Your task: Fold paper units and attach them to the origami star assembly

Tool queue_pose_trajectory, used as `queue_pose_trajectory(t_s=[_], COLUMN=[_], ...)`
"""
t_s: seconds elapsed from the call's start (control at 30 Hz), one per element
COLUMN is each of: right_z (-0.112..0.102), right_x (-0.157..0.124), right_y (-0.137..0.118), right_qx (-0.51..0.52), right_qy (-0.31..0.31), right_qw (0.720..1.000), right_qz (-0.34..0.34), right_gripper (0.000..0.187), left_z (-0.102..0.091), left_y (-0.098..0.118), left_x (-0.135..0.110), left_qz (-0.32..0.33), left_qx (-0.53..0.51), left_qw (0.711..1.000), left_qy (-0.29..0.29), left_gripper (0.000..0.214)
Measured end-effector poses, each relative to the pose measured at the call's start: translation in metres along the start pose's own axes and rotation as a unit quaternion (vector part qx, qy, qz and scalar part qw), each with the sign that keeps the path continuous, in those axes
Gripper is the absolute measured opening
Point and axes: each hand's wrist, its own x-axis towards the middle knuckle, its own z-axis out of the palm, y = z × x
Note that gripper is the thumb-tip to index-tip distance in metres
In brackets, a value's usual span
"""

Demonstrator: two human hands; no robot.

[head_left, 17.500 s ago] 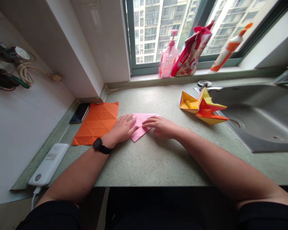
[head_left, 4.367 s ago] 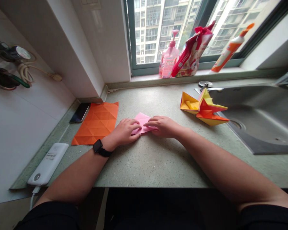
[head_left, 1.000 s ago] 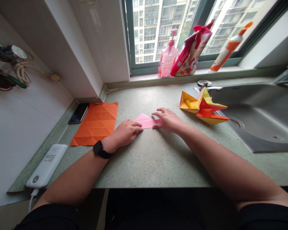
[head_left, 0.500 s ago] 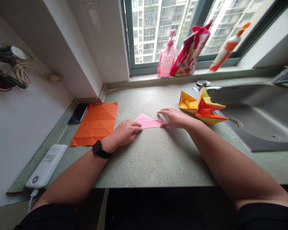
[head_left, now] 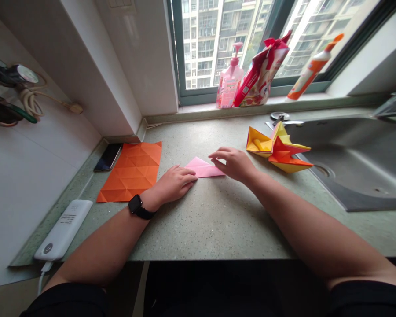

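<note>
A folded pink paper (head_left: 203, 167) lies flat on the green speckled counter (head_left: 218, 215), between my hands. My left hand (head_left: 173, 182), with a black watch at the wrist, rests on the counter and its fingertips press the paper's left end. My right hand (head_left: 233, 162) hovers at the paper's right end, fingers curled and slightly apart, with the fingertips over the paper's upper edge. Neither hand has the paper lifted.
A creased orange sheet (head_left: 132, 169) and a phone (head_left: 108, 157) lie at the left. Yellow and orange folded paper models (head_left: 279, 149) sit beside the steel sink (head_left: 353, 158). A white power bank (head_left: 63, 230) lies near the front left edge. Bottles and a red bag stand on the sill (head_left: 251, 105).
My right hand slid along the pink paper to its right end, then came back a little and lifted its fingers. My left hand stayed pressed on the left end.
</note>
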Motion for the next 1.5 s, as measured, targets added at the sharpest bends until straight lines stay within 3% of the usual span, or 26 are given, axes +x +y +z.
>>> queue_pose_trajectory(t_s=[0.13,0.3,0.5,0.9,1.5], right_z=[0.016,0.02,0.014,0.01,0.011], right_x=[-0.007,-0.008,-0.007,-0.008,-0.008], right_y=[-0.023,-0.028,-0.032,-0.037,-0.032], right_qx=[-0.015,0.015,0.012,-0.016,-0.006], right_qy=[-0.097,-0.142,-0.157,-0.174,-0.189], right_qw=[0.994,0.988,0.986,0.983,0.98], right_qz=[-0.041,-0.061,-0.06,-0.058,-0.064], right_gripper=[0.024,0.021,0.023,0.024,0.025], left_z=[0.002,0.004,0.004,-0.011,-0.041], left_y=[0.0,0.0,0.001,0.008,-0.015], left_x=[0.0,0.0,0.0,-0.006,-0.023], left_qz=[0.002,0.006,0.005,-0.073,-0.17], left_qx=[-0.003,0.013,0.04,0.075,0.071], left_qw=[1.0,1.0,0.999,0.995,0.982], left_qy=[-0.003,-0.001,0.004,0.009,-0.04], left_gripper=[0.032,0.032,0.031,0.022,0.026])
